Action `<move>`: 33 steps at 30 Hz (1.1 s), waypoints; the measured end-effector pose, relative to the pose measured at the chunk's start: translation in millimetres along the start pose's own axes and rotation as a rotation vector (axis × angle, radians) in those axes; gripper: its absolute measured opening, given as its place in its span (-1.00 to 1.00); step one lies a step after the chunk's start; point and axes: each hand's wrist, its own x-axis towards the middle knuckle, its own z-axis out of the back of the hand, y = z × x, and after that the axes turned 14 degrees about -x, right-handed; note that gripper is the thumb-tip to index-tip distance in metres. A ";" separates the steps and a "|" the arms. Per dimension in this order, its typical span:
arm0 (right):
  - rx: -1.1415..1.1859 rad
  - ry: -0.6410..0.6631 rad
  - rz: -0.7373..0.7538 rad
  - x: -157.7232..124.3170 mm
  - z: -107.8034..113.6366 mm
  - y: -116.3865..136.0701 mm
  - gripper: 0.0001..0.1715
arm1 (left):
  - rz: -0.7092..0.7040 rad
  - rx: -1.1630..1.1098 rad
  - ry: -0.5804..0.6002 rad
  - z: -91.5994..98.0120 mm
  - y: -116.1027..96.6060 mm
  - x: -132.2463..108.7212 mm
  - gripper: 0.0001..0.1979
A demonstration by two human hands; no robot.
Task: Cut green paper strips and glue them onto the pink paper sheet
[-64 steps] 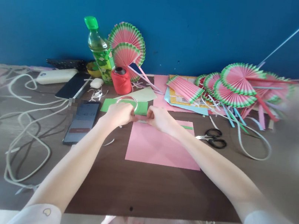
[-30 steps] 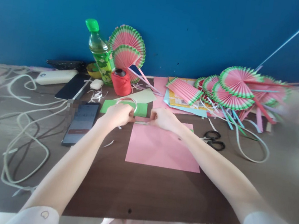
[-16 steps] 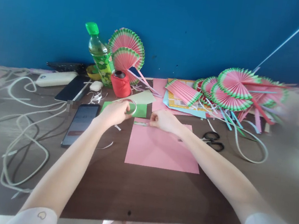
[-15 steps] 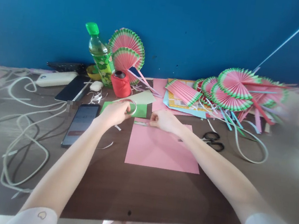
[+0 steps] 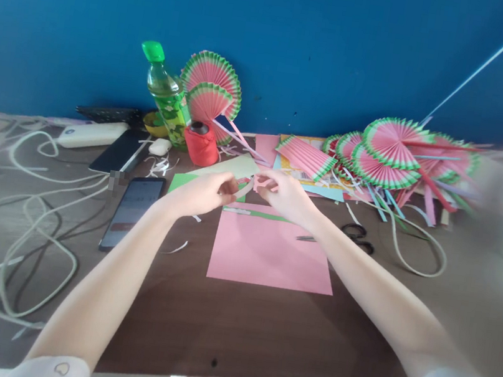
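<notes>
A thin roll of tape is held in my left hand, its fingers closed on the ring's left side. My right hand pinches at the right side of the same roll; its fingertips partly hide what they grip. Below both hands lies a flat pink sheet of paper. A narrow green strip runs along its far edge, with a whitish piece on the strip's left end. Under my left hand lies a green paper, partly covered by a pale sheet.
Black-handled scissors lie beneath my right forearm. To the left are a phone, white cables, a green-capped bottle and a red spool. Pleated watermelon-coloured paper fans pile up at the back right.
My right hand has lifted off the pink sheet and moved up to the tape roll, uncovering the green strip. My left hand has brought the roll rightward, so both hands nearly meet.
</notes>
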 end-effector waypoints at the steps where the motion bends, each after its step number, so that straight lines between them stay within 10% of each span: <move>1: 0.013 0.010 0.008 -1.4 0.4 1.8 -0.66 | 0.008 -0.019 0.023 -1.1 0.4 0.4 -0.81; 20: 0.264 0.235 0.060 1.9 0.4 -9.7 -0.64 | 0.048 -0.056 0.257 12.1 10.7 -0.6 -0.78; 33: 0.127 0.049 0.038 0.5 -4.7 -9.3 -0.89 | 0.065 -0.051 0.306 3.9 6.8 4.0 -0.69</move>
